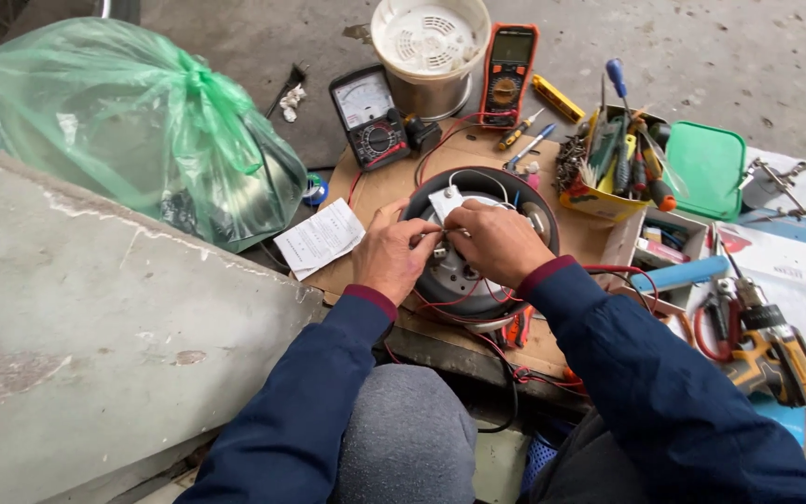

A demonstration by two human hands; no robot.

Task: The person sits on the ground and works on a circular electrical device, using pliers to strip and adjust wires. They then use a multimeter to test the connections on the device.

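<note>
- While both hands meet over the round upturned appliance base on the cardboard sheet, the left hand pinches thin white wires
- Right hand fingers curl narrow on what seems the same wiring, though its grip is hidden
- Analog meter, orange multimeter and screwdriver box lie beyond

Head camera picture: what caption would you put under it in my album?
Both hands, left and right, work at wires inside an opened round appliance beside two multimeters and a box of screwdrivers.
</note>
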